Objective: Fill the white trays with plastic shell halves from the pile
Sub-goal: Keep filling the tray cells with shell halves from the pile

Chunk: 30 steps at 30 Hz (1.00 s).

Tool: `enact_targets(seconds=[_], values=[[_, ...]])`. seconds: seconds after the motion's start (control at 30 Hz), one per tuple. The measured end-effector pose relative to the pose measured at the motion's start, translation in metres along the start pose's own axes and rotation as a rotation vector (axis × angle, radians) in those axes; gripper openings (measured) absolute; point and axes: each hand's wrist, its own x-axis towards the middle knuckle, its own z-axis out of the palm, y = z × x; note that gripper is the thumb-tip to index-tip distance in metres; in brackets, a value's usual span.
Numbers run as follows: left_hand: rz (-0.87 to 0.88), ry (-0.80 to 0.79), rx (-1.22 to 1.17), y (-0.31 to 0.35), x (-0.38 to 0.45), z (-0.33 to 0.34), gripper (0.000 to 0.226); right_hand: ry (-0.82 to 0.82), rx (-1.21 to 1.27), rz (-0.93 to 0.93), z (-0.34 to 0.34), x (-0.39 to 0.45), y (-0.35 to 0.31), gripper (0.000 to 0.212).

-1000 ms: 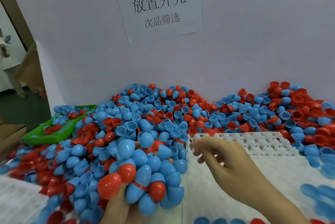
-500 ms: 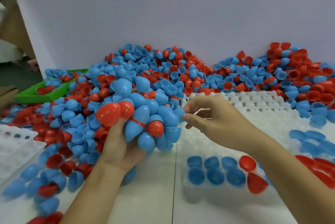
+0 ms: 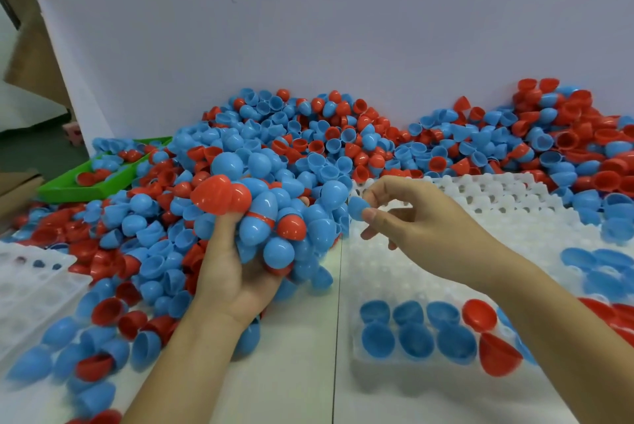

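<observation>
Head view: L hand [image 3: 233, 272] clutches overfull shell bunch [image 3: 271, 214], R hand [image 3: 422, 228] pinches blue half [image 3: 358, 208]; bunch may spill onto tray [image 3: 514, 217].

Bright, even overhead light is filling the frame. Soft shadows are falling under the white tray [image 3: 356, 360] onto the counter [image 3: 295, 368]. Small highlights are glinting on shell halves [image 3: 254, 224]. Lower corners are blurring; edges are bowing from wide-angle distortion.

Blue and red shell halves [image 3: 346, 145] heaped beside a white tray [image 3: 507, 214], a green tray [image 3: 68, 188], white table [image 3: 291, 372].
</observation>
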Motion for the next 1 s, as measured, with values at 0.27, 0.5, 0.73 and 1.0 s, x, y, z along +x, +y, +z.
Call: enact_targets(seconds=[0.27, 0.5, 0.73, 1.0], values=[[-0.023, -0.006, 0.075, -0.0038, -0.0004, -0.0030, 0.041, 0.120, -0.137, -0.112, 0.0048, 0.0002, -0.0006, 0.014], [-0.004, 0.022, 0.166, -0.0057, -0.0004, -0.0024, 0.057, 0.034, -0.086, -0.015, 0.0070, -0.0017, -0.0014, 0.026], [0.015, -0.006, 0.132, -0.0091, 0.0008, -0.0041, 0.034, -0.032, -0.033, 0.131, 0.0069, -0.0015, -0.0014, 0.046], [0.053, 0.003, 0.156, -0.0088, 0.0023, -0.0097, 0.040, -0.065, -0.097, 0.114, 0.0014, -0.0019, 0.0004, 0.014]])
